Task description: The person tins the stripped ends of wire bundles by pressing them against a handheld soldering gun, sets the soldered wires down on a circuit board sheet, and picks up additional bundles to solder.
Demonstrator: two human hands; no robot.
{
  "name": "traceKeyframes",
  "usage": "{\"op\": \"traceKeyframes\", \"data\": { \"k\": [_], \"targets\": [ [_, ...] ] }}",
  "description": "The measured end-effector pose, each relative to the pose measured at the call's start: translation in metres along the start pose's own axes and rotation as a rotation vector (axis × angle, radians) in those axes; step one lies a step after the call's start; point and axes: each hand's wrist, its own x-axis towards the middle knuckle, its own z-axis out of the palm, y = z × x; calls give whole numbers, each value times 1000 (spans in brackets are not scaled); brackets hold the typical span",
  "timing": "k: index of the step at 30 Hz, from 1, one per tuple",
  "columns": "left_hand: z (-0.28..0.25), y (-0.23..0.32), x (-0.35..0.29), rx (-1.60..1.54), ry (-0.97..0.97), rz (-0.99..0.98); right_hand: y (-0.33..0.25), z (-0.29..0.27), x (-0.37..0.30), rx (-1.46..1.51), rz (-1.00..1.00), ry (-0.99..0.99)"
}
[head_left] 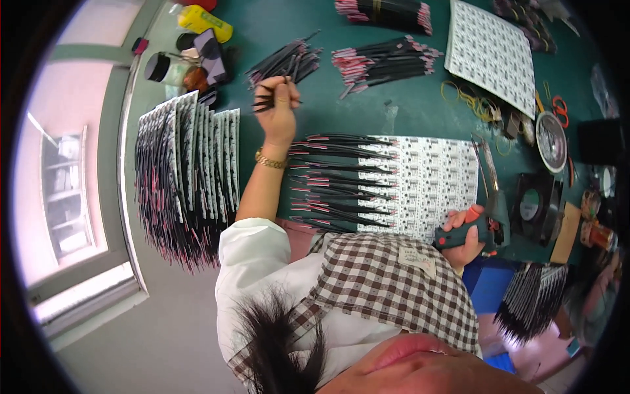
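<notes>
My left hand (278, 119) is closed on several short black wires (264, 103), which stick out between the fingers. It is just in front of a loose pile of black wires (287, 59) with pinkish ends. My right hand (468, 251) grips a dark green soldering gun (479, 231) with red-orange parts; its thin metal front points away from me. Between the hands lies a white circuit board panel (436, 184) printed in a repeating pattern. Rows of black and red wires (328, 187) run out from its left half toward the left.
At left stands a stack of wired panels (187, 157), wires hanging over the table edge. Farther back are wire bundles (387, 59), another white panel (492, 56) and a yellow bottle (205, 23). On the right are a round metal dish (550, 141), orange-handled scissors (559, 110) and a black fan (533, 207).
</notes>
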Motion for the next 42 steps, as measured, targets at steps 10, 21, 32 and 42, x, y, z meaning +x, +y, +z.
{"op": "traceKeyframes", "data": {
  "k": [10, 21, 32, 42],
  "targets": [
    [92, 94, -16, 786, -726, -129, -17, 14, 10, 78, 103, -29],
    [114, 21, -51, 751, -623, -209, -30, 15, 3, -314, 353, -376],
    [116, 24, -43, 765, -601, -394, -33, 24, 8, -332, 389, -372],
    [113, 20, -43, 791, -626, -342, -33, 20, 8, -730, 360, -547]
  ]
}}
